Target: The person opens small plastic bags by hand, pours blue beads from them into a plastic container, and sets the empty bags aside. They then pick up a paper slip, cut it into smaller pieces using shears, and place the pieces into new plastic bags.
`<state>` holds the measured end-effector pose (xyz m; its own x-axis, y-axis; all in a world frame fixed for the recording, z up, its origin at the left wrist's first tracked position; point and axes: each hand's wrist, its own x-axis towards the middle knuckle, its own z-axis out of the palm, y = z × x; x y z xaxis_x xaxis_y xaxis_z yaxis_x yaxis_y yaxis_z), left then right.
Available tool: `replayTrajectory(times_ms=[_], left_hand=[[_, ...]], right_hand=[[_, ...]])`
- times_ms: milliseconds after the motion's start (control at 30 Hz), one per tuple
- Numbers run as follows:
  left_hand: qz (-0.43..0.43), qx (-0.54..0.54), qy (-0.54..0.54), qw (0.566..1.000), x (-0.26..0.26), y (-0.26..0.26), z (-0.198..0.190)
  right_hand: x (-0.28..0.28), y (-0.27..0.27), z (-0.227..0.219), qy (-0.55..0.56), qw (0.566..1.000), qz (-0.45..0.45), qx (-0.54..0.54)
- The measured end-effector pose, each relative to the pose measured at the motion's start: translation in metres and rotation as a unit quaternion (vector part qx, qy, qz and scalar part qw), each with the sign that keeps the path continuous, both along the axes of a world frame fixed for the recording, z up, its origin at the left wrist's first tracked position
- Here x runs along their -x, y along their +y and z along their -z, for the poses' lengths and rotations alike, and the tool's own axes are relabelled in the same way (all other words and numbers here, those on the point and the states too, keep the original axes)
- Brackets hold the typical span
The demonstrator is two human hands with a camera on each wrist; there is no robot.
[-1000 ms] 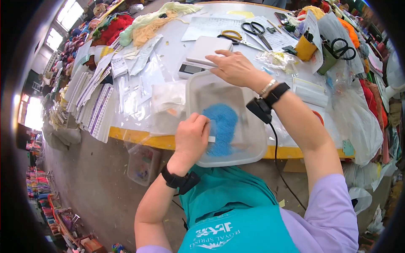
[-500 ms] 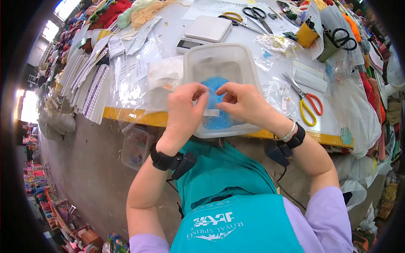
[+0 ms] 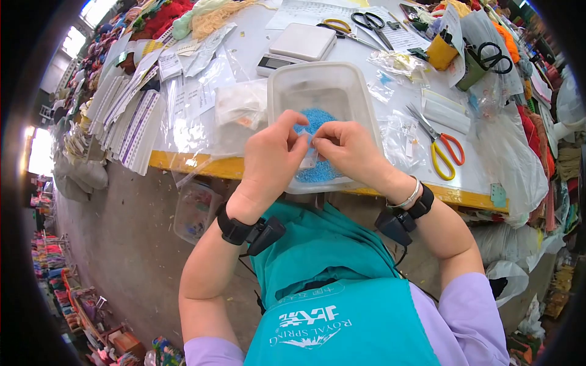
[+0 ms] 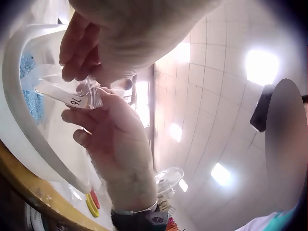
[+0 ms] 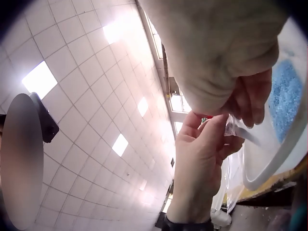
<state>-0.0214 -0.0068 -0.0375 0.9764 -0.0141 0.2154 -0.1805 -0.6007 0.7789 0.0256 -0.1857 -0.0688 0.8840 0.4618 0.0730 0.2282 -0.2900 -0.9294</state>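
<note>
Over a translucent white plastic tub (image 3: pixel 361 85), both hands work at a small clear plastic bag (image 4: pixel 89 98) with a white label. My left hand (image 3: pixel 273 160) pinches one side of the bag's top between thumb and fingers. From the other side, my right hand (image 3: pixel 357 154) pinches the same top edge, its fingertips close to the left ones. In the left wrist view, the label (image 4: pixel 75 101) shows handwritten characters, and the bag hangs toward the tub. A heap of fine blue beads (image 3: pixel 317 173) lies in the tub below the hands, partly hidden by them.
A digital scale (image 3: pixel 303 41) stands behind the tub. Red-and-yellow-handled scissors (image 3: pixel 441 149) lie to the right, black scissors (image 3: pixel 373 25) farther back. Plastic bags (image 3: pixel 239 105) and striped paper strips (image 3: pixel 131 131) lie at left. The yellow table edge (image 3: pixel 201 163) runs in front.
My right hand has come back from the scale to the bag and now pinches its top beside the left hand. The head view has shifted, and the red-and-yellow scissors have come into sight.
</note>
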Motion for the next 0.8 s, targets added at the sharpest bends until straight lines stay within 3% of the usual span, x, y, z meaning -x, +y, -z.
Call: replayTrajectory(times_ms=[133, 233, 333, 367, 433, 533, 633, 800], left_hand=[[0.030, -0.168, -0.083, 0.982, 0.001, 0.004, 0.002], [0.023, -0.138, -0.084, 0.987, 0.001, 0.004, -0.001], [0.003, -0.145, -0.074, 0.987, -0.003, 0.012, 0.004], [-0.004, -0.158, -0.068, 0.985, -0.002, 0.013, 0.003], [-0.018, -0.184, -0.057, 0.981, -0.001, 0.014, 0.001], [-0.029, -0.190, -0.034, 0.981, -0.003, 0.016, 0.003], [-0.026, -0.164, -0.019, 0.986, -0.008, 0.017, 0.010], [-0.029, -0.165, 0.008, 0.986, -0.014, 0.016, 0.015]], right_hand=[[-0.002, -0.004, -0.015, -0.099, 0.990, 0.030, 0.101], [-0.006, -0.006, -0.013, -0.099, 0.992, -0.005, 0.072], [-0.017, -0.005, -0.015, 0.117, 0.992, -0.048, -0.019], [-0.025, -0.006, -0.007, 0.012, 0.998, -0.058, 0.037], [-0.038, -0.007, 0.017, -0.200, 0.966, -0.076, 0.146], [-0.041, 0.000, 0.031, -0.295, 0.922, -0.100, 0.229], [-0.044, 0.005, 0.036, -0.312, 0.915, -0.124, 0.223], [-0.060, 0.006, 0.034, -0.231, 0.925, -0.153, 0.260]])
